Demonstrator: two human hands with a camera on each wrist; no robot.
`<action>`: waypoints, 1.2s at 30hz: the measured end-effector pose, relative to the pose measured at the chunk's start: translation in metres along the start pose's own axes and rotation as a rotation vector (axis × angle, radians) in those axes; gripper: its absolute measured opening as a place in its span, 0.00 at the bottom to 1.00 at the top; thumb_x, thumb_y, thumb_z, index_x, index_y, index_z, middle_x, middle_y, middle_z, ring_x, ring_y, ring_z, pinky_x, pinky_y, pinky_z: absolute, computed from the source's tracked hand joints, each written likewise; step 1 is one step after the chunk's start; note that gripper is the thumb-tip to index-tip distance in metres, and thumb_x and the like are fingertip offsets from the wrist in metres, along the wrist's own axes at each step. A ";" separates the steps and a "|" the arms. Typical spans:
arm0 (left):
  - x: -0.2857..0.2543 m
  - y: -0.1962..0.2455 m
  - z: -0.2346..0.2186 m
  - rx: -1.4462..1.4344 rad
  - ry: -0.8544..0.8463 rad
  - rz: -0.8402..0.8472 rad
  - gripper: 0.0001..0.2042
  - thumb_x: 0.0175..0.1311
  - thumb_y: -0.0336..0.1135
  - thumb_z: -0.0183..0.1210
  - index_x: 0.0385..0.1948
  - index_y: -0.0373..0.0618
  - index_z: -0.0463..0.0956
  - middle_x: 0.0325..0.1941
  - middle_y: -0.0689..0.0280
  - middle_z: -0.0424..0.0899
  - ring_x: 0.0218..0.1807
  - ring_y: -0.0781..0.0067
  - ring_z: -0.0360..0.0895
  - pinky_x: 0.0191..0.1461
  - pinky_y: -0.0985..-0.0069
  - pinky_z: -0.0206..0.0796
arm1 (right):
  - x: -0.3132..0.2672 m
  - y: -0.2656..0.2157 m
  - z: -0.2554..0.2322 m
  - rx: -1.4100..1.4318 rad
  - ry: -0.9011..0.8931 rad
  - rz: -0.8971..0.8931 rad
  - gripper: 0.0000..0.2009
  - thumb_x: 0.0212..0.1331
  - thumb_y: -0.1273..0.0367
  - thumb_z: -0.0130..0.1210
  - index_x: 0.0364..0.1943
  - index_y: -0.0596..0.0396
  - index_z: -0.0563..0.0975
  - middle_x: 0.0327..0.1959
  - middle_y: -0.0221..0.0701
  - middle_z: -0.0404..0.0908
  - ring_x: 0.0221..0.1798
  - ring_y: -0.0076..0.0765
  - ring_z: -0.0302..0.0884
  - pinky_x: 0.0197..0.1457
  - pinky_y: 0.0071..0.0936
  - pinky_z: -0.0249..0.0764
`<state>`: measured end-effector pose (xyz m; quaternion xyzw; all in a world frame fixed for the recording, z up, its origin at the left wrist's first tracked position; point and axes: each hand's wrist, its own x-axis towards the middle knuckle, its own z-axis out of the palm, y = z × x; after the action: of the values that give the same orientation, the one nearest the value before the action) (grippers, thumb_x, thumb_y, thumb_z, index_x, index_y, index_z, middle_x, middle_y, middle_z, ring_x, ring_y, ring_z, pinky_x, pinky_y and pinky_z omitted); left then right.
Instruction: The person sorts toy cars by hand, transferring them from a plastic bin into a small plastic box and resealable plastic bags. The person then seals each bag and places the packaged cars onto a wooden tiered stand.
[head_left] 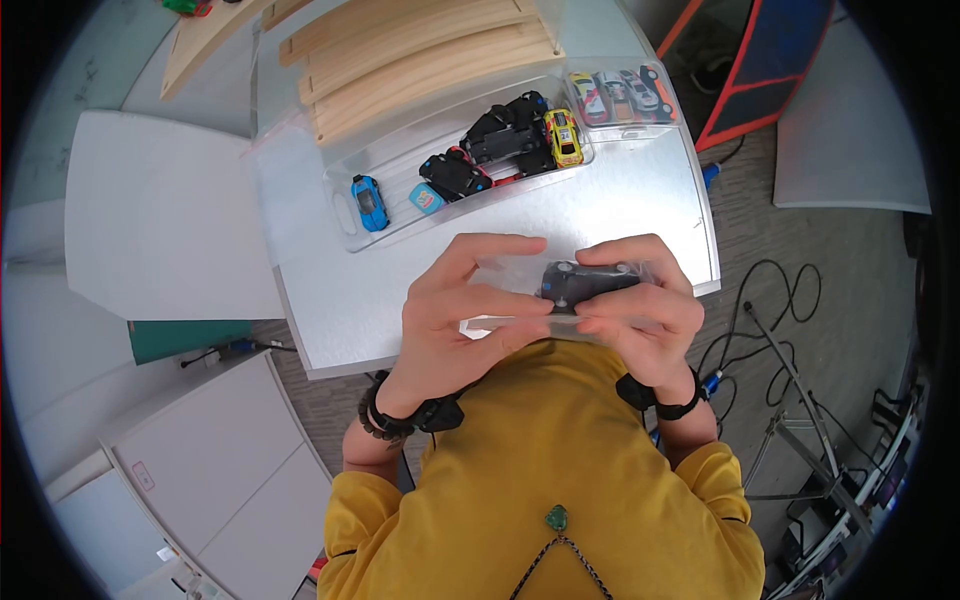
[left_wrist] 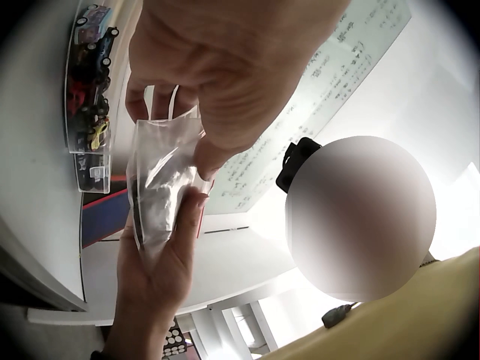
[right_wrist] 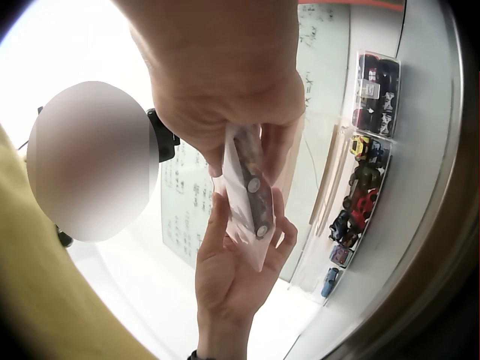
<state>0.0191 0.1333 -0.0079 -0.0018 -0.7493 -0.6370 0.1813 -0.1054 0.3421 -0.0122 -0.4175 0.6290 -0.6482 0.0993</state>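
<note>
Shows near-black on the held car (head_left: 598, 285), pale grey on its wheels (right_wrist: 253, 184), see-through shine over the bag (left_wrist: 161, 161)! Pops black-windowed on the blue car (head_left: 369, 203), red-marked on the yellow car (head_left: 564, 138). Runs plain mustard across the shirt (head_left: 560, 430), green on the pendant (head_left: 556, 517), black on its cord (head_left: 536, 566). Spreads blond wood grain over the boards (head_left: 430, 70), silvery grey across the table (head_left: 640, 210).

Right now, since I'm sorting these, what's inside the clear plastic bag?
A dark toy car, wheels showing. In the head view, the right hand covers part of it; its far side is hidden.
</note>
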 end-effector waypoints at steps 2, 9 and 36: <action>-0.001 -0.004 0.000 -0.007 -0.001 0.045 0.13 0.54 0.26 0.80 0.43 0.50 0.94 0.64 0.55 0.87 0.62 0.59 0.84 0.58 0.68 0.75 | -0.001 0.000 0.000 0.029 -0.041 -0.015 0.09 0.55 0.74 0.78 0.39 0.60 0.91 0.59 0.51 0.85 0.54 0.45 0.87 0.56 0.36 0.82; -0.003 -0.006 0.001 0.056 0.019 0.203 0.13 0.53 0.28 0.80 0.41 0.51 0.94 0.65 0.55 0.87 0.66 0.48 0.81 0.66 0.57 0.74 | 0.001 -0.002 0.003 0.025 -0.068 -0.085 0.12 0.54 0.74 0.78 0.43 0.59 0.91 0.60 0.50 0.83 0.54 0.45 0.87 0.56 0.35 0.82; -0.011 -0.004 0.007 0.175 -0.042 0.222 0.11 0.57 0.26 0.77 0.40 0.51 0.89 0.68 0.56 0.83 0.69 0.50 0.77 0.67 0.58 0.73 | -0.005 -0.004 0.001 -0.130 -0.146 -0.191 0.12 0.53 0.77 0.75 0.43 0.57 0.90 0.57 0.44 0.83 0.52 0.40 0.86 0.49 0.31 0.83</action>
<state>0.0261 0.1419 -0.0159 -0.0822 -0.8008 -0.5449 0.2346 -0.0997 0.3450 -0.0106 -0.5270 0.6181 -0.5807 0.0555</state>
